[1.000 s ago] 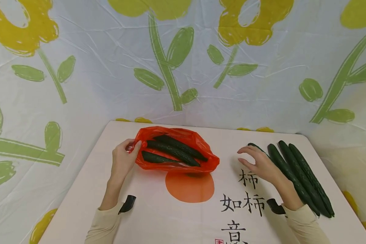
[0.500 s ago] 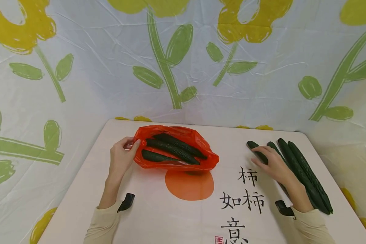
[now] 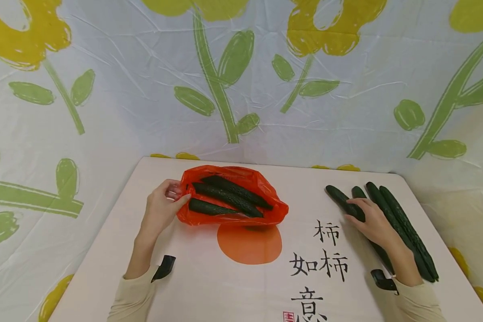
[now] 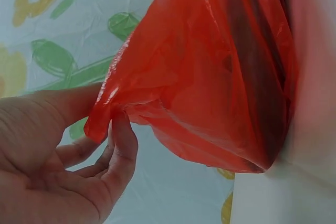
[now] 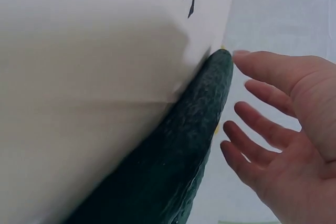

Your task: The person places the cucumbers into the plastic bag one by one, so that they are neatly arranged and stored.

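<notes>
My left hand (image 3: pixel 158 210) pinches the left rim of a red plastic bag (image 3: pixel 267 190) between thumb and fingers, as the left wrist view shows. The bag lies with its mouth spread wide, and several dark green cucumbers (image 3: pixel 227 197) rest inside it. On the right, my right hand (image 3: pixel 378 228) hovers at the leftmost loose cucumber (image 3: pixel 338 197), covering its middle in the head view. Its fingers are spread and relaxed; in the right wrist view, the thumb tip (image 5: pixel 241 53) is right by the end of the cucumber (image 5: pixel 181 135).
More cucumbers (image 3: pixel 406 228) lie side by side at the table's right edge. The pale table cover (image 3: pixel 193 277) bears a printed orange disc (image 3: pixel 249 246) and black characters (image 3: pixel 319 266). A flower-patterned cloth (image 3: pixel 145 89) hangs behind and at both sides.
My right hand has moved rightward onto the leftmost loose cucumber, whose far end now shows. My left thumb has shifted slightly along the bag's rim, while the bag has stayed in place.
</notes>
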Available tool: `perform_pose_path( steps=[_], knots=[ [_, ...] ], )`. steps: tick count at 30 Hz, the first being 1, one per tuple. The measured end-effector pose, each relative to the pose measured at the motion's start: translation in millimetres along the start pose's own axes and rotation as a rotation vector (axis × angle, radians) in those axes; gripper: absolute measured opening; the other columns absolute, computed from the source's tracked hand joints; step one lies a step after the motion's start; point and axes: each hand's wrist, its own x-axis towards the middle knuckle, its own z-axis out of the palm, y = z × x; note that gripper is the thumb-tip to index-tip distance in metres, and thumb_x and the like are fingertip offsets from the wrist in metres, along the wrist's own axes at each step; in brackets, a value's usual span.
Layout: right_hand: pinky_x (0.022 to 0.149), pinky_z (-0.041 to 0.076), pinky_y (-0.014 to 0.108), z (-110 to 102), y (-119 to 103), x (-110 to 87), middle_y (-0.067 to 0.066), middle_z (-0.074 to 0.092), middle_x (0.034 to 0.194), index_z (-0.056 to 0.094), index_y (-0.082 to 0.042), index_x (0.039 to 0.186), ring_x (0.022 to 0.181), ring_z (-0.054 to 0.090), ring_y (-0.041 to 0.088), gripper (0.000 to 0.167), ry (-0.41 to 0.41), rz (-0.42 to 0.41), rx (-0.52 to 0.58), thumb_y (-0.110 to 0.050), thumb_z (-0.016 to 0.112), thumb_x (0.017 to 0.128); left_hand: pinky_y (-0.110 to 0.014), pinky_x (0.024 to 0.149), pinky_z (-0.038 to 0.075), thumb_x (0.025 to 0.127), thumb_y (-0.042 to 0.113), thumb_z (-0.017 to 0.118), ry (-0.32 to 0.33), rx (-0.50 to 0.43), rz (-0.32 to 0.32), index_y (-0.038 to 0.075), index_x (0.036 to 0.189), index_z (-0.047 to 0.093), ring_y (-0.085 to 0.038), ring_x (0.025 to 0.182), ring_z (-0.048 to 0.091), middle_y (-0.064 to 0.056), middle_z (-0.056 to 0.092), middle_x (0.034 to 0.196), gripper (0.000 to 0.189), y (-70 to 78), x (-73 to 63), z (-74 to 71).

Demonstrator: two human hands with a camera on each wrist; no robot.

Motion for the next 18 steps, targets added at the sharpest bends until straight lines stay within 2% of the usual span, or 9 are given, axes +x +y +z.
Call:
perform_pose_path(
  steps=[6,13,18],
  knots=[
    [0.088,0.041,0.071,-1.6,5.1,-5.8,0.038,0.054,0.126,0.056,0.012,0.127,0.115,0.049,0.059,0.052,-0.023,0.062,-0.012,0.004,0.080,0.082,-0.007,0.073,0.046,0.093,0.005,0.076,0.023,0.016,0.007,-0.005,0.117,0.065,-0.031,0.091,0.063,-0.021,0.068,0.101,0.028,-4.7,1.2,0.3],
    [0.091,0.041,0.071,-2.0,5.2,-10.7,0.038,0.052,0.129,0.050,0.014,0.134,0.118,0.048,0.057,0.057,-0.063,0.144,-0.016,0.000,0.079,0.087,-0.007,0.071,0.046,0.093,0.005,0.075,0.051,0.032,0.035,-0.007,0.116,0.066,-0.033,0.089,0.063,-0.022,0.069,0.100,0.027,-9.6,2.1,1.7],
    [0.090,0.043,0.070,-1.7,3.8,-13.1,0.040,0.051,0.130,0.046,0.016,0.136,0.119,0.049,0.057,0.059,-0.098,0.186,-0.014,-0.001,0.077,0.089,-0.008,0.071,0.047,0.093,0.006,0.075,0.049,0.037,0.027,-0.006,0.116,0.067,-0.033,0.089,0.063,-0.022,0.068,0.100,0.027,-9.4,2.2,1.5]
  ],
)
